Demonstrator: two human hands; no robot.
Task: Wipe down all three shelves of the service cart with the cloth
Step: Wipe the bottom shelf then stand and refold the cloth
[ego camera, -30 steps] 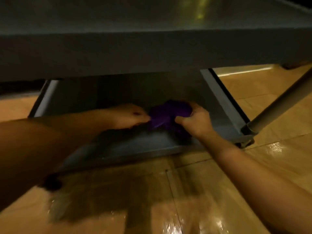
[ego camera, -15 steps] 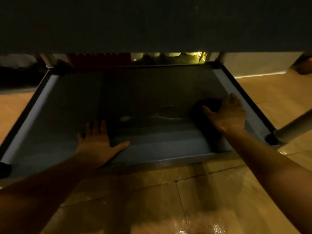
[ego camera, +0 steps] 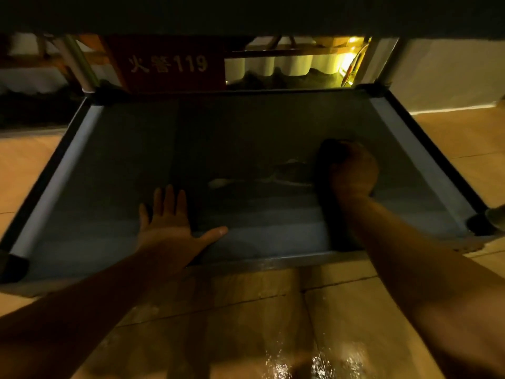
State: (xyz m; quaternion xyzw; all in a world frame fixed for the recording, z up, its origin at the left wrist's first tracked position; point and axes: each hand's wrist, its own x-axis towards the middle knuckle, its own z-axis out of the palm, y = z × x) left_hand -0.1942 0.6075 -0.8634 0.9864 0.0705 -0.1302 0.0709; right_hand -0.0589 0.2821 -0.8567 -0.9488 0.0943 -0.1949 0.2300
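Right hand [ego camera: 352,170] grips cloth [ego camera: 328,151] on dim bottom shelf [ego camera: 246,127]; left hand [ego camera: 166,225] flat, released; glossy wood floor [ego camera: 246,310].

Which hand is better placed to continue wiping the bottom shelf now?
The right hand: it is closed on the cloth, pressed on the bottom shelf. The left hand lies flat and empty near the front edge, seemingly only bracing.
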